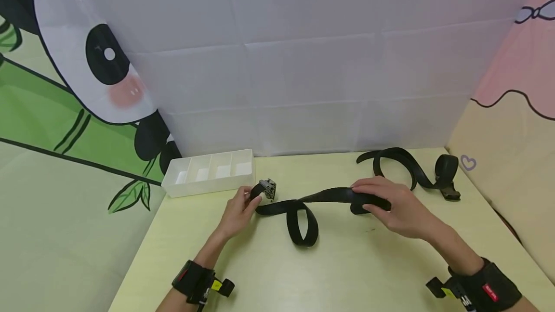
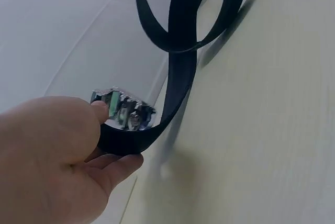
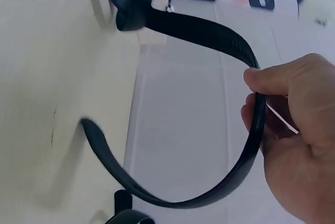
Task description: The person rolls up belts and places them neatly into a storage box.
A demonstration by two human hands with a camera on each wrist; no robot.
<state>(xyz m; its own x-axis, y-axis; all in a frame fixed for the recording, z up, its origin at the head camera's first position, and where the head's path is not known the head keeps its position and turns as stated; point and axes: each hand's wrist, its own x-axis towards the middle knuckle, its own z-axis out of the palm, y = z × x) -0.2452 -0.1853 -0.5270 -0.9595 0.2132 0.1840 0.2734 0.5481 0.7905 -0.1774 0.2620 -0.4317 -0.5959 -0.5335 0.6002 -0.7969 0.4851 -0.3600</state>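
A black belt (image 1: 321,196) with a shiny metal buckle (image 1: 270,189) stretches between my two hands, one loop of it hanging in the middle. My left hand (image 1: 237,212) pinches the strap right beside the buckle. In the left wrist view the thumb lies by the buckle (image 2: 125,111) and fingers are under the strap (image 2: 180,75). Toward the tail my right hand (image 1: 401,208) pinches the belt between thumb and fingers. The right wrist view shows the tail end of the belt (image 3: 183,203) curving down from the right hand (image 3: 298,114) toward the table.
A second black belt (image 1: 401,156) with a dark buckle (image 1: 450,192) lies coiled at the table's back right. A white tray (image 1: 208,189) with several compartments stands at the back left. Printed cloth (image 1: 303,76) hangs behind the pale yellow table (image 1: 338,273).
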